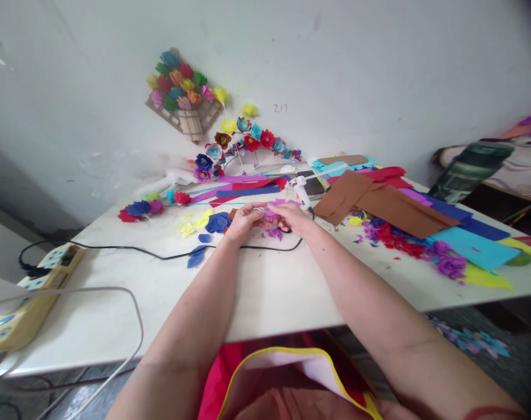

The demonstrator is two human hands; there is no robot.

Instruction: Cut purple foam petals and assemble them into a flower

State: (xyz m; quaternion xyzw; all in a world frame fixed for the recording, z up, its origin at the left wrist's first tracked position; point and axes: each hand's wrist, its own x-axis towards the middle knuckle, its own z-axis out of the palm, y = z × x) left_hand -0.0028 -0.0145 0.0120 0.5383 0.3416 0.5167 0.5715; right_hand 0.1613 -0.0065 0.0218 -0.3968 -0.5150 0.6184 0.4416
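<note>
Both hands meet over the middle of the table. My left hand (245,221) pinches a purple crepe-paper piece (272,210) from the left. From the other side, the fingers of my right hand (295,217) close on the same purple paper, partly hiding it. Small purple scraps (274,233) lie just below the fingers. Blue paper petals (217,222) and yellow petals (203,220) rest left of my left hand. A white glue gun (300,191) stands just beyond my right hand, its black cord passing under my wrists.
Brown paper sheets (366,201), coloured strips and red scraps (397,240) cover the right side. Finished paper flowers (138,209) lie at the left. A power strip (38,297) with cables sits at the left edge. A dark green bottle (471,169) stands at the back right.
</note>
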